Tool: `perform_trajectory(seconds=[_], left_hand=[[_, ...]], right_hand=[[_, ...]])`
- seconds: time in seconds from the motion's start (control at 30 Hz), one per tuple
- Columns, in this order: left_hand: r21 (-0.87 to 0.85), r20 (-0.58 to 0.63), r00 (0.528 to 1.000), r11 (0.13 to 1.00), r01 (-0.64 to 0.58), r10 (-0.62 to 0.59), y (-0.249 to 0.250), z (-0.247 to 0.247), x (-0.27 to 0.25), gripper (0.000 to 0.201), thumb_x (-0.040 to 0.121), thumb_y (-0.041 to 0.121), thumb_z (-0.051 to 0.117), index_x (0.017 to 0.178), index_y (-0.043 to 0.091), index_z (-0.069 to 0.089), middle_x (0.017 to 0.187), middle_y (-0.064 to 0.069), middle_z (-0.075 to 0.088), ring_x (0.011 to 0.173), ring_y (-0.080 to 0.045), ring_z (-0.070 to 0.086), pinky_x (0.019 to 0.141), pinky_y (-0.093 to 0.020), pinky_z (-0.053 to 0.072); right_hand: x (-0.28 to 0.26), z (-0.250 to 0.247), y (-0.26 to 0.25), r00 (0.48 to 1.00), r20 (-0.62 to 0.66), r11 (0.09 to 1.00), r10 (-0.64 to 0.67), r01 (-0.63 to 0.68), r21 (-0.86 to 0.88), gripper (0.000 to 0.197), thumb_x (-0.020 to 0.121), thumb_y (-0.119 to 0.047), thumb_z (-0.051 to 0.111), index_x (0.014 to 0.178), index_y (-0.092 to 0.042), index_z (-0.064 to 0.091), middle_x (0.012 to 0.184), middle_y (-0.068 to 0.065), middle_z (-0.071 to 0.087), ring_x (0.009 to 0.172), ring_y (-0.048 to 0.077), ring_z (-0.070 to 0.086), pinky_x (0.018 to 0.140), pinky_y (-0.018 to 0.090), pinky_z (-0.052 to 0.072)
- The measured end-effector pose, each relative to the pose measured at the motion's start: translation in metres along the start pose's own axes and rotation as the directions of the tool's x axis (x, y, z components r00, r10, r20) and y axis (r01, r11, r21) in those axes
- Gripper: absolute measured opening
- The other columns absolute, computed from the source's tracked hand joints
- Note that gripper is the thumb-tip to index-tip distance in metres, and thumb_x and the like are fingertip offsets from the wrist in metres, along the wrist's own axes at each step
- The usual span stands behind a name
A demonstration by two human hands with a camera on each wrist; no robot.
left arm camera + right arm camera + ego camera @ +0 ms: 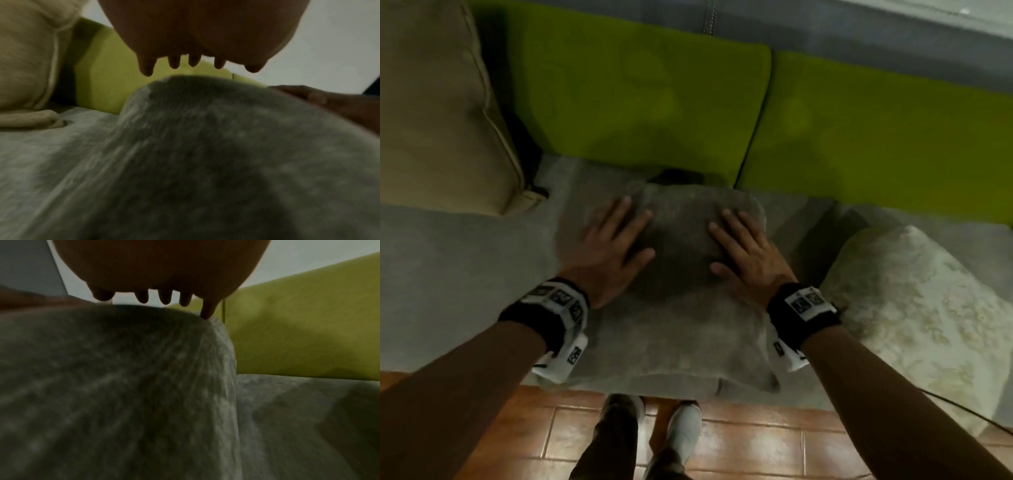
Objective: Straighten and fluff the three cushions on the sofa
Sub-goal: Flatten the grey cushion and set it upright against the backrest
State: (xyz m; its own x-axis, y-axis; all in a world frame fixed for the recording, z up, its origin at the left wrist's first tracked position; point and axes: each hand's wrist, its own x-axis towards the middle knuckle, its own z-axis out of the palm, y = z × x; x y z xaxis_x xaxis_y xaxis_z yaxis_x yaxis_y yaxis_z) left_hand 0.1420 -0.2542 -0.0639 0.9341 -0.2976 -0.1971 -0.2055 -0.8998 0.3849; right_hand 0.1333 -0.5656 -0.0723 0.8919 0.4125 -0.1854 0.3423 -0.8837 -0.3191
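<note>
The cushion [674, 308] lying flat is a mottled grey, much like the grey sofa seat [448, 274] under it. Behind stand two plain lime-green back cushions [640, 96]. A beige cushion [431, 102] with pale piping sits at the left; a cream cushion [914, 308] with a faint floral pattern at the right. The floor [739, 445] is reddish-brown tile, the wrist straps [803, 313] black and white.

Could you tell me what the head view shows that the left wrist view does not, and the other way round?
Only the head view shows the patterned cushion to the right, the tiled floor and both wristbands. Only the left wrist view shows the left hand from beneath, fingertips spread just above the grey cushion. Both show the grey cushion, the right hand on it, the beige cushion and the green backrest.
</note>
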Motion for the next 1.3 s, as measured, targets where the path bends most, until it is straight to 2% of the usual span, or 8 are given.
perform_trajectory(seconds=[0.13,0.5,0.7,0.8,0.93,1.0,1.13,1.3], left_hand=[[0.031,0.246,0.967,0.998,0.059,-0.064,-0.024,0.026,0.024,0.072,0.085,0.084,0.010,0.145,0.061,-0.020,0.160,0.020,-0.031,0.152,-0.023,-0.021,0.120,-0.059,0.007],[-0.019,0.377,0.918,0.990,0.140,-0.122,-0.054,0.045,0.057,0.083,0.078,0.092,0.016,0.138,0.060,-0.031,0.160,0.020,-0.029,0.152,-0.015,-0.018,0.121,-0.058,0.008],[-0.193,0.260,0.962,0.972,0.135,-0.082,-0.061,0.021,0.071,0.082,0.084,0.083,0.006,0.156,0.043,0.014,0.165,0.014,0.017,0.151,-0.014,0.020,0.121,-0.045,0.021],[-0.254,0.152,0.983,0.957,0.138,-0.101,-0.072,0.004,0.086,0.068,0.094,0.069,0.020,0.144,0.030,0.045,0.146,-0.005,0.051,0.131,-0.027,0.049,0.110,-0.041,0.036],[-0.244,0.033,0.963,0.932,0.268,-0.268,-0.093,-0.017,0.116,0.035,0.101,0.047,0.040,0.120,0.024,0.060,0.123,-0.017,0.062,0.111,-0.038,0.059,0.096,-0.041,0.042],[-0.311,0.056,0.957,0.906,0.287,-0.284,-0.102,-0.026,0.124,0.020,0.097,0.047,0.045,0.105,0.040,0.061,0.111,-0.013,0.067,0.103,-0.037,0.064,0.094,-0.049,0.049],[-0.218,0.218,0.959,0.948,0.231,-0.184,-0.121,-0.026,0.134,0.026,0.083,0.064,0.045,0.099,0.055,0.062,0.102,0.008,0.070,0.096,-0.019,0.065,0.092,-0.047,0.052],[-0.045,0.497,0.829,0.946,0.320,-0.257,-0.120,-0.023,0.142,0.013,0.095,0.044,0.060,0.094,0.039,0.072,0.102,0.005,0.071,0.091,-0.017,0.064,0.088,-0.039,0.050]], right_hand=[[0.020,0.023,0.009,0.990,0.118,0.997,0.078,-0.077,-0.010,0.067,0.100,-0.070,0.020,0.157,-0.052,-0.009,0.169,-0.016,-0.014,0.157,0.017,-0.015,0.127,0.051,0.001],[0.039,0.059,0.033,0.915,0.286,0.930,0.284,-0.335,0.149,0.083,0.089,-0.085,0.026,0.151,-0.056,-0.022,0.164,-0.016,-0.029,0.151,0.011,-0.027,0.123,0.040,-0.011],[0.044,0.035,0.069,0.897,0.297,0.900,0.326,-0.391,0.191,0.094,0.083,-0.092,0.019,0.160,-0.043,-0.006,0.169,-0.017,-0.003,0.157,0.010,0.001,0.128,0.046,0.009],[0.047,0.009,0.089,0.875,0.264,0.852,0.407,-0.467,0.235,0.083,0.094,-0.079,0.021,0.161,-0.030,0.022,0.167,-0.002,0.028,0.151,0.022,0.027,0.124,0.041,0.018],[0.062,-0.009,0.113,0.867,-0.015,0.812,0.498,-0.460,0.359,0.053,0.107,-0.049,0.036,0.143,-0.016,0.056,0.144,0.012,0.058,0.134,0.032,0.050,0.110,0.028,0.028],[0.073,-0.012,0.121,0.857,-0.048,0.759,0.513,-0.427,0.492,0.034,0.106,-0.040,0.047,0.128,-0.022,0.067,0.126,0.008,0.069,0.117,0.029,0.063,0.104,0.039,0.047],[0.082,-0.007,0.125,0.827,0.240,0.487,0.509,-0.506,0.712,0.015,0.096,-0.032,0.062,0.086,-0.029,0.073,0.081,-0.002,0.072,0.082,0.020,0.067,0.086,0.050,0.058],[0.088,-0.011,0.120,0.802,0.444,0.573,0.401,-0.597,0.561,0.027,0.103,-0.031,0.056,0.086,-0.017,0.072,0.072,0.000,0.064,0.066,0.015,0.058,0.062,0.032,0.049]])
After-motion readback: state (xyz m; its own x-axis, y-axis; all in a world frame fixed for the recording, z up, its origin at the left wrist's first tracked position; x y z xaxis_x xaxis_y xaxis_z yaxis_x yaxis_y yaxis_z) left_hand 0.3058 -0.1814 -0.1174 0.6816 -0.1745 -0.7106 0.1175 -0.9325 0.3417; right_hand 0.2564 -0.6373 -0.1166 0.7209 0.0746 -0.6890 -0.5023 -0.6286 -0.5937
